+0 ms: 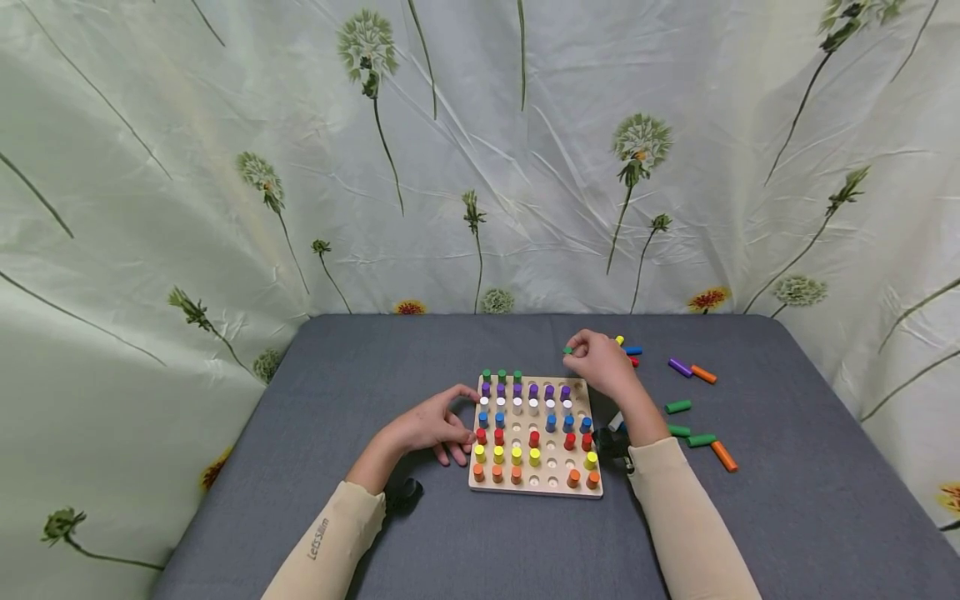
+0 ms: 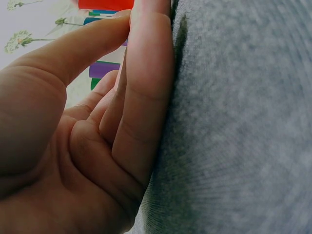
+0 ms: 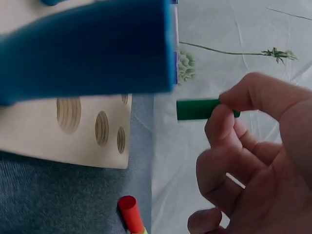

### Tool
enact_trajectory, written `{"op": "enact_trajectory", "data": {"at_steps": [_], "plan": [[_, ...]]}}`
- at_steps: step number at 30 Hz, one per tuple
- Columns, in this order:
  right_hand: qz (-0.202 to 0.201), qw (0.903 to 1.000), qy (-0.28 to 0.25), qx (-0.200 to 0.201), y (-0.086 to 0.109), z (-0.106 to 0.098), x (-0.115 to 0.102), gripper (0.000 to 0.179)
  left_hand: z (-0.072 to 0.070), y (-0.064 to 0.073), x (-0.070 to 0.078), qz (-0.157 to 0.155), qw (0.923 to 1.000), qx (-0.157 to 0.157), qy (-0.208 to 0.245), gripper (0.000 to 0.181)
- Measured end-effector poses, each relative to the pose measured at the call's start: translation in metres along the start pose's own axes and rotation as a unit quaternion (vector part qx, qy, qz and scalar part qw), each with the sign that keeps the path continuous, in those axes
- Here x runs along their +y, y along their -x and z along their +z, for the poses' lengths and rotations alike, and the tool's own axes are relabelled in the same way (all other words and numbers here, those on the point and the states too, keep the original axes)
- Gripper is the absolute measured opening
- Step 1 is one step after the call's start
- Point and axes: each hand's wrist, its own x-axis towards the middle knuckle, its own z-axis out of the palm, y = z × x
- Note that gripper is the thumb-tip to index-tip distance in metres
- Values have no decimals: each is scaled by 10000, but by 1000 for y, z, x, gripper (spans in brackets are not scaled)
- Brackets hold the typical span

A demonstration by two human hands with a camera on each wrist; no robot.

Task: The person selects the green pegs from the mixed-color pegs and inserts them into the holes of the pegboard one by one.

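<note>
A wooden pegboard (image 1: 536,490) lies on the table with rows of green, purple, white, blue, red, yellow and orange pegs standing in it. My right hand (image 1: 600,362) pinches a green peg (image 3: 197,109) between thumb and index finger, above the board's far right corner. Three green pegs (image 1: 502,377) stand at the left of the far row. Along the board's left edge, my left hand (image 1: 435,423) rests with thumb and index finger spread and touching the side. In the right wrist view a blue peg (image 3: 97,48) looms large and covers part of the board.
Loose pegs lie right of the board, among them a purple peg (image 1: 680,367), an orange peg (image 1: 724,456) and several green ones (image 1: 678,407). Beyond my right hand are a blue peg (image 1: 633,351) and a red peg (image 3: 129,213). A flowered curtain (image 1: 450,167) hangs behind the grey table (image 1: 390,350).
</note>
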Motion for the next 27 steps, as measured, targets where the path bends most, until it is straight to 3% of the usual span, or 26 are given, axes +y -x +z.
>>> {"op": "enact_trajectory", "data": {"at_steps": [10,16,27], "plan": [[-345,9991,-227,-81,7,-5,-20,25,-1,1,0,20,10000,14,28,60],[-384,9979,-308,-417,7,5,-29,24,-1,0,0,7,10000,-13,28,59],[-459,9961,-327,-674,5,18,-33,21,0,2,3,51,10000,-3,-16,58]]}}
